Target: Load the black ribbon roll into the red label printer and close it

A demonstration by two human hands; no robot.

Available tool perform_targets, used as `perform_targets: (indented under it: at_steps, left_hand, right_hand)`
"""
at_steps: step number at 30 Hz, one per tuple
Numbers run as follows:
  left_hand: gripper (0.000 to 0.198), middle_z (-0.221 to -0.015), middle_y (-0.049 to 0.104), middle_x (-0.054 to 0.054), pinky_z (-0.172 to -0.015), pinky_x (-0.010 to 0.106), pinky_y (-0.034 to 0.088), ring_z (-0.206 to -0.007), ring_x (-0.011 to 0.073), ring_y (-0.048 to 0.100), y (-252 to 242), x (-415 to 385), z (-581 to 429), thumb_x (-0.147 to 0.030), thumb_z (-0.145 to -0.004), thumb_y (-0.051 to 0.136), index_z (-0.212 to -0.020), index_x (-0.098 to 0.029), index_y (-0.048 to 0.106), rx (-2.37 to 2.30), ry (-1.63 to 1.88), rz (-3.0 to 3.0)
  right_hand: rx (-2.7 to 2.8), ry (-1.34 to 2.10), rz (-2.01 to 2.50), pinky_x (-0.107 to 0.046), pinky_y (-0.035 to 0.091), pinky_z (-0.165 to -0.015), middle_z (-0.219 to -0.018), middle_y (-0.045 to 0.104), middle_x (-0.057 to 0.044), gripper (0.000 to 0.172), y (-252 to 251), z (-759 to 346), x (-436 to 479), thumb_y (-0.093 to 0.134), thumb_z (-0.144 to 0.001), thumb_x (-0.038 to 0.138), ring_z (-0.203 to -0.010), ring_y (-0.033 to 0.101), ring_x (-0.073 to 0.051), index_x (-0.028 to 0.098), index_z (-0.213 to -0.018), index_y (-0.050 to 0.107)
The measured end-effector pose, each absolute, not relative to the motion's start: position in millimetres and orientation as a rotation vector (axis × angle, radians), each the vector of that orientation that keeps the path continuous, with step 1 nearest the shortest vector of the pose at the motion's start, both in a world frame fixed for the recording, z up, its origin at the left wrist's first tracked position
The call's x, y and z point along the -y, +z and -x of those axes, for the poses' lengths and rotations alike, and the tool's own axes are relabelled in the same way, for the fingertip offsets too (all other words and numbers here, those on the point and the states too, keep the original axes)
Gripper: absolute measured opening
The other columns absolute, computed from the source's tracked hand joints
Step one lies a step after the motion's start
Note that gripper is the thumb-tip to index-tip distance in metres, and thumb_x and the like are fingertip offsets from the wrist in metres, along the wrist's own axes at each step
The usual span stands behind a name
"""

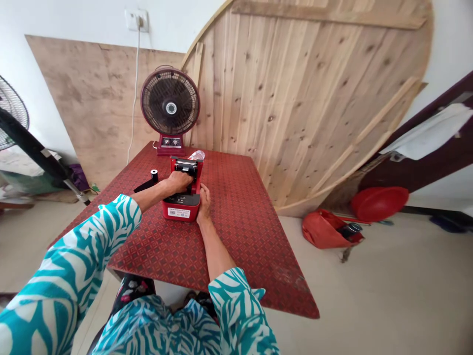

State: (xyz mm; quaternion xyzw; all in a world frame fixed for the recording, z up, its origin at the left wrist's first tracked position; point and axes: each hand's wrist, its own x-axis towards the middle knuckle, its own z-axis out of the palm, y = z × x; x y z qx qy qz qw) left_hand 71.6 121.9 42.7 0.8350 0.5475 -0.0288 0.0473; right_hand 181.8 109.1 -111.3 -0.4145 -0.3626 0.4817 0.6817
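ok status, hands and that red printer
Left hand down on the roller section of the red label printer; right hand against its side. Black ribbon roll on the table, left of it. Red desk fan behind.

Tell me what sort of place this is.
Probably a home workroom: a desk fan on a red table, a wall socket, and large wooden boards leaning against the wall.

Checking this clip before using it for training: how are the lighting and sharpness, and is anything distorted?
Head view: soft, even light without harsh shadows or strong glare; the wide lens bends the edges and enlarges the left sleeve; the left hand and right hand on the red machine look sharp.
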Motion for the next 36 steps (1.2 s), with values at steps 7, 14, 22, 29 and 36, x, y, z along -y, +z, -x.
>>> perform_targets:
  at_steps: [7, 14, 22, 29, 36]
  left_hand:
    - [0.036, -0.122, 0.069, 0.016, -0.087, 0.037, 0.054, -0.113, 0.0325, 0.066, 58, -101, -63, -0.020, -0.087, 0.060, -0.122, -0.016, 0.065, -1.643, -0.239, -2.746]
    - [0.038, -0.111, 0.071, 0.007, -0.088, 0.030, 0.051, -0.099, 0.0206, 0.067, 61, -94, 5, -0.026, -0.081, 0.064, -0.118, -0.020, 0.066, -1.328, 0.509, -2.710]
    - [0.031, -0.082, 0.070, 0.002, -0.071, 0.027, 0.052, -0.076, 0.0177, 0.067, 29, -119, 110, -0.024, -0.064, 0.070, -0.092, -0.017, 0.060, -1.718, 1.163, -1.775]
    - [0.035, -0.078, 0.068, 0.000, -0.071, 0.028, 0.051, -0.078, 0.0195, 0.066, -39, -157, 129, -0.025, -0.061, 0.067, -0.094, -0.019, 0.058, -1.795, 1.176, -1.567]
    - [0.032, -0.093, 0.072, 0.006, -0.080, 0.030, 0.049, -0.091, 0.0237, 0.066, -49, -160, 127, -0.031, -0.071, 0.065, -0.100, -0.018, 0.066, -1.992, 0.911, -1.768]
  right_hand:
    - [0.804, 1.071, 0.914, -0.035, 0.046, -0.099, -0.121, 0.066, -0.003, 0.048, -110, -184, -109, 0.058, -0.080, 0.055, -0.113, 0.059, -0.019, 0.024, -0.115, 0.065]
    - [0.823, 1.064, 0.920, -0.034, 0.047, -0.095, -0.118, 0.067, -0.004, 0.049, -105, -185, -102, 0.059, -0.079, 0.056, -0.111, 0.059, -0.018, 0.023, -0.114, 0.064]
    - [0.749, 1.098, 0.968, -0.029, 0.046, -0.080, -0.106, 0.069, -0.003, 0.054, -97, -184, -97, 0.061, -0.074, 0.058, -0.089, 0.060, -0.015, 0.021, -0.114, 0.063]
    - [0.718, 1.112, 1.000, -0.026, 0.045, -0.070, -0.093, 0.068, 0.000, 0.057, -90, -184, -95, 0.063, -0.069, 0.058, -0.072, 0.056, -0.012, 0.021, -0.112, 0.063]
    - [0.781, 1.076, 1.025, -0.027, 0.047, -0.072, -0.095, 0.070, -0.002, 0.056, -95, -186, -97, 0.059, -0.076, 0.057, -0.077, 0.059, -0.014, 0.020, -0.117, 0.062]
